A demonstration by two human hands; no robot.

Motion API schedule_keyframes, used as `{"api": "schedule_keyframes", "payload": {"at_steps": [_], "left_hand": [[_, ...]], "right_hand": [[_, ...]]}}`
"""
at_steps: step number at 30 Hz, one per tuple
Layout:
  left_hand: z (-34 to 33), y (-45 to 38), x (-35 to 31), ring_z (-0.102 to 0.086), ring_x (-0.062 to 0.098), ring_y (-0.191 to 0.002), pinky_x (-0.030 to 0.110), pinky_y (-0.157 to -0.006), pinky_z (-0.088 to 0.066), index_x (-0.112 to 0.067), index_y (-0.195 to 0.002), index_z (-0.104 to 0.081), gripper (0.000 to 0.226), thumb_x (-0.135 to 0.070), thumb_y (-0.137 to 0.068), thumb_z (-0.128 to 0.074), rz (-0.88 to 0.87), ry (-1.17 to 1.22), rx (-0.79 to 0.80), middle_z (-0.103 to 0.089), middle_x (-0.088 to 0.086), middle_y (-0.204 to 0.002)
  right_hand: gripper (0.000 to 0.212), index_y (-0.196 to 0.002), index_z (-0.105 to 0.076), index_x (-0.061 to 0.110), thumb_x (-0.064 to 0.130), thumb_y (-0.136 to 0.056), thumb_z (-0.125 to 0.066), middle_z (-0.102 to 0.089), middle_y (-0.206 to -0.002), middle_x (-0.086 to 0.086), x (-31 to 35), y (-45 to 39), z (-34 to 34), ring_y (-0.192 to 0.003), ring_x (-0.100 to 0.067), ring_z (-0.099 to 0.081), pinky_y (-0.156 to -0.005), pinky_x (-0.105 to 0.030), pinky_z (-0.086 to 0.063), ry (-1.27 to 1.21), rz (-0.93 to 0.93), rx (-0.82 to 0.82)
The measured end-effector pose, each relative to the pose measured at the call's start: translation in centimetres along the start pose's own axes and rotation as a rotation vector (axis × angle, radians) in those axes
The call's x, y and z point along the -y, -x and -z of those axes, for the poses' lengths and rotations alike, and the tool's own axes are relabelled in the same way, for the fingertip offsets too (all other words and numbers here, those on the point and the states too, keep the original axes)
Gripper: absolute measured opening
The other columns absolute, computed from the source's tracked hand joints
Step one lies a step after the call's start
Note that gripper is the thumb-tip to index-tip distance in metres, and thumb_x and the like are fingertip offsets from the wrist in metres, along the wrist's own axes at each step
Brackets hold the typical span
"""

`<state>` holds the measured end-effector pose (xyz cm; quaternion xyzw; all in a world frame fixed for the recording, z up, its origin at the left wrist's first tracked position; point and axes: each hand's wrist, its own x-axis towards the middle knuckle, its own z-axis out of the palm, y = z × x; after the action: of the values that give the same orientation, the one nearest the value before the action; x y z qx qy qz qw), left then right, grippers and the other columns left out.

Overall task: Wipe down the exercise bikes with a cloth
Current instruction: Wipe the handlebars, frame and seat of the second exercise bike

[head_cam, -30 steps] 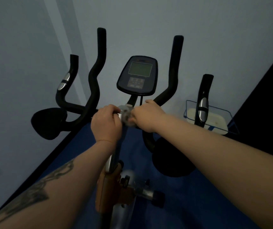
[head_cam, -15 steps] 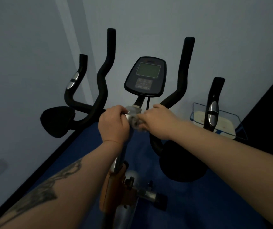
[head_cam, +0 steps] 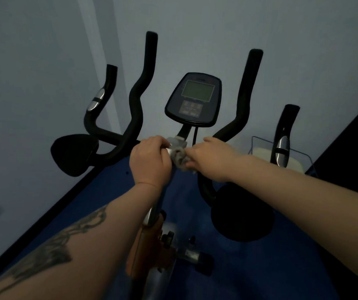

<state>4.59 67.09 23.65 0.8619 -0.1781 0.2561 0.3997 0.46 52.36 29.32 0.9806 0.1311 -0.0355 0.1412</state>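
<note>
An exercise bike stands in front of me, with black curved handlebars and a dark console with a grey screen. My left hand is closed around the silver handlebar stem just under the console. Beside it, my right hand pinches a small bunched grey cloth against the same stem. The two hands sit close together with the cloth between them. Below my forearms, the orange and silver frame of the bike runs down.
Black elbow pads sit at the left and lower right of the handlebars. A pale wall stands close behind the bike, and the floor is blue. A wire rack with a pale object stands at right, next to a dark panel.
The view has shifted slightly, so the bike sits further right and lower in the picture. Both hands stay at the stem; the cloth shows more between them.
</note>
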Motion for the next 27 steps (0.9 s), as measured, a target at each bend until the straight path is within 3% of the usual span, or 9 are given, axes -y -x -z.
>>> {"api": "schedule_keyframes", "payload": {"at_steps": [3,6,8,10,13,16,21,27], "left_hand": [[-0.1,0.0,0.2,-0.056,0.022,-0.072,0.032,-0.07,-0.038,-0.012,-0.082,-0.068,0.024,-0.01,-0.078,-0.044,-0.023,-0.003,-0.001,-0.065,0.003,-0.076],[-0.1,-0.1,0.2,-0.057,0.023,-0.071,0.031,-0.069,-0.036,-0.011,-0.081,-0.068,0.023,-0.009,-0.078,-0.046,-0.025,-0.017,-0.013,-0.066,0.004,-0.075],[0.0,0.0,-0.1,-0.058,0.024,-0.072,0.033,-0.07,-0.038,-0.011,-0.082,-0.069,0.021,-0.006,-0.079,-0.048,-0.017,-0.026,-0.006,-0.066,0.005,-0.076],[0.0,0.0,-0.2,-0.058,0.025,-0.074,0.035,-0.071,-0.039,-0.011,-0.083,-0.068,0.019,-0.002,-0.08,-0.052,-0.009,-0.027,0.002,-0.066,0.005,-0.077],[0.0,0.0,0.0,-0.057,0.024,-0.072,0.033,-0.069,-0.038,-0.011,-0.083,-0.067,0.018,-0.002,-0.08,-0.052,-0.006,-0.026,0.004,-0.065,0.005,-0.076],[-0.1,-0.1,0.1,-0.056,0.022,-0.069,0.031,-0.068,-0.036,-0.011,-0.083,-0.067,0.021,-0.008,-0.077,-0.047,-0.032,-0.03,-0.005,-0.065,0.004,-0.074],[0.0,0.0,-0.1,-0.057,0.024,-0.072,0.035,-0.07,-0.041,-0.011,-0.084,-0.068,0.023,-0.008,-0.077,-0.047,-0.015,-0.019,0.011,-0.066,0.004,-0.076],[0.1,0.0,-0.2,-0.056,0.022,-0.074,0.037,-0.073,-0.044,-0.011,-0.085,-0.068,0.019,-0.003,-0.081,-0.051,-0.001,-0.013,0.01,-0.066,0.005,-0.078]], "right_hand": [[0.027,-0.09,-0.051,0.025,0.039,-0.104,-0.032,-0.066,-0.104,-0.004,-0.6,-1.1,0.9,-0.093,-0.022,-0.059,-0.098,-0.039,-0.035,-0.027,-0.039,0.076],[0.03,-0.122,-0.056,0.027,0.031,-0.105,-0.031,-0.059,-0.119,-0.002,-0.8,-2.4,1.5,-0.106,-0.024,-0.056,-0.084,-0.035,-0.038,-0.013,-0.047,0.156],[0.031,-0.127,-0.053,0.026,0.029,-0.105,-0.031,-0.058,-0.122,0.0,-0.5,-2.1,1.6,-0.114,-0.023,-0.054,-0.1,-0.04,-0.035,0.029,-0.036,0.172],[0.026,-0.119,-0.054,0.024,0.03,-0.104,-0.034,-0.061,-0.115,0.001,-0.1,-1.0,1.4,-0.114,-0.02,-0.055,-0.115,-0.046,-0.016,0.049,-0.038,0.141],[0.017,-0.109,-0.053,0.021,0.03,-0.099,-0.043,-0.064,-0.101,0.002,0.6,0.3,0.6,-0.103,-0.017,-0.06,-0.116,-0.044,-0.008,0.073,-0.03,0.03],[0.016,-0.105,-0.057,0.02,0.028,-0.1,-0.043,-0.065,-0.099,0.002,0.9,-0.2,1.0,-0.102,-0.018,-0.06,-0.116,-0.044,-0.01,0.096,-0.042,0.07],[0.027,-0.126,-0.051,0.023,0.025,-0.105,-0.034,-0.058,-0.123,0.0,0.4,-0.9,2.2,-0.118,-0.02,-0.052,-0.115,-0.046,-0.014,0.06,-0.03,0.205],[0.037,-0.134,-0.043,0.015,0.027,-0.1,-0.042,-0.06,-0.122,-0.002,1.4,1.1,0.5,-0.113,-0.022,-0.057,-0.117,-0.045,-0.005,0.11,-0.044,0.039]]}}
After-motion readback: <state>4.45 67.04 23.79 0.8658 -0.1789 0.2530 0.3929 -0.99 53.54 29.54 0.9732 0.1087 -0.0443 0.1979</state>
